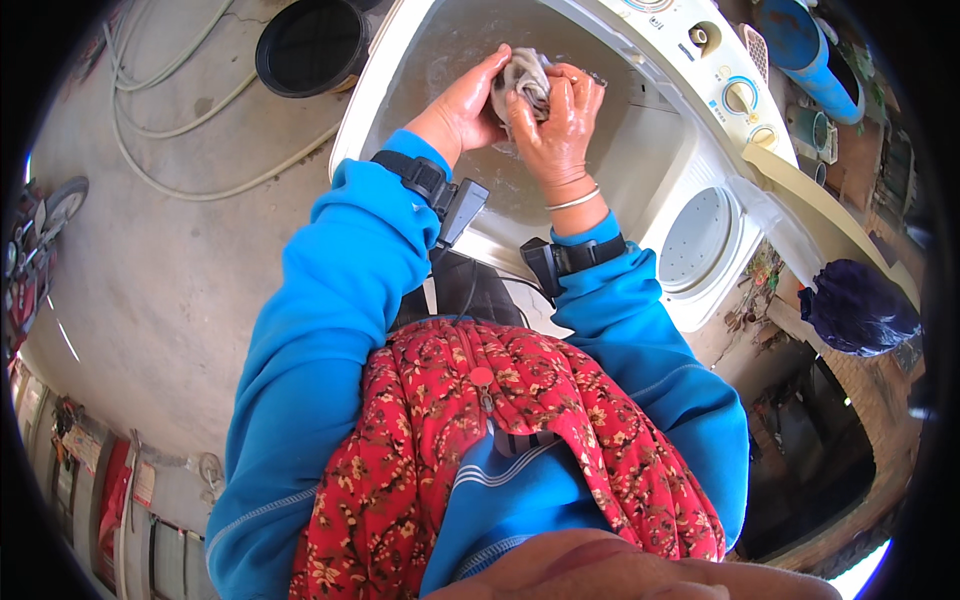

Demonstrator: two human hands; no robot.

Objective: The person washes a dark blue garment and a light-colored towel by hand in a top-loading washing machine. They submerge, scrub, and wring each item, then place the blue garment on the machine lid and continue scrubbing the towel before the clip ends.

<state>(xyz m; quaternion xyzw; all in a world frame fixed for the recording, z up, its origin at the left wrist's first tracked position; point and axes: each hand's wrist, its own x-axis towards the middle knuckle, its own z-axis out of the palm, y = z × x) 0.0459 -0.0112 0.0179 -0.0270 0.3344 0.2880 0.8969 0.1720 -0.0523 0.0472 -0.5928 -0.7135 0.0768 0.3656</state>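
Observation:
Both of my wet hands grip a bunched grey-and-white cloth [527,81] above murky water [450,56] in the wash tub of a twin-tub washing machine [660,176]. My left hand [469,105] holds the cloth from its left side, thumb upward. On the right side, my right hand [561,112] has its fingers curled over it. A pale bangle circles my right wrist, and each wrist wears a black strap with a device. Part of the cloth is hidden by my fingers.
Right of the tub is the round spin-dryer opening [697,240] with its raised lid [817,210]. A control panel with knobs [739,97] runs along the machine's far right. A black bucket [311,46] and a pale hose [202,196] lie left on the concrete floor. Dark blue fabric [859,307] is at right.

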